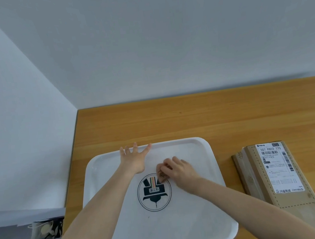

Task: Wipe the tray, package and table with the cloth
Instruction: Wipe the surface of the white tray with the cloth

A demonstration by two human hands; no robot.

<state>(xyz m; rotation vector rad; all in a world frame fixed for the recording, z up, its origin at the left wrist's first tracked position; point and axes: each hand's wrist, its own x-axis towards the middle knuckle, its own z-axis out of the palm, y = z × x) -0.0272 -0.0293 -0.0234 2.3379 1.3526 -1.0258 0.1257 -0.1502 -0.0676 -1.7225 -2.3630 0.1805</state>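
While the left hand (133, 160) lies flat with its grip spread wide, fingertips at the far rim of the white tray (199, 153), the right hand (176, 171) presses down near the tray's middle, its grip bunched on a small brownish cloth (161, 175) at the top edge of the black logo (154, 192). Both sit on the wooden desk (211, 113). Well right of the tray, apart from it, lies the cardboard package (277, 182), label up.
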